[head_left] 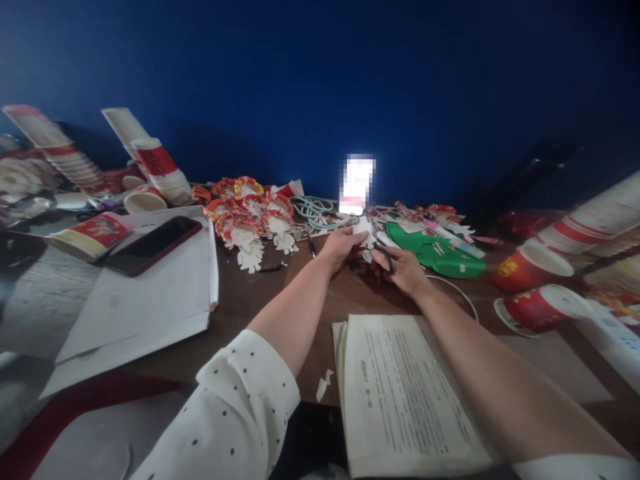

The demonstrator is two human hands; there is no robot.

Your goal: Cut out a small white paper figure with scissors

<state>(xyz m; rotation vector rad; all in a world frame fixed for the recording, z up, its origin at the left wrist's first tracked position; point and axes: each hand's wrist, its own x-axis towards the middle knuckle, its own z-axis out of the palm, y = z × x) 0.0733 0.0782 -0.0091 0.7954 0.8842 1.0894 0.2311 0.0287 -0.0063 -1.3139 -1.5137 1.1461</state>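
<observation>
My left hand (343, 247) pinches a small white paper cutout (364, 235) above the brown table. Close on its right, my right hand (404, 270) grips a pair of scissors by the dark handles (384, 257). The scissor blades are partly hidden by the paper and cannot be clearly made out. Just behind both hands stands a phone with a bright screen (357, 185). To the left lies a heap of red-and-white paper cup crafts (253, 217) with fringed white paper pieces. A sheet of green paper (435, 250) lies right of my hands.
A printed booklet (400, 393) lies open in front, beside paper scraps (324, 385). At left, a dark phone (155, 245) rests on a white board (135, 307). Stacked paper cups (163, 173) stand behind it, and red cups (543, 307) sit at right. A coiled cable (315, 212) lies behind.
</observation>
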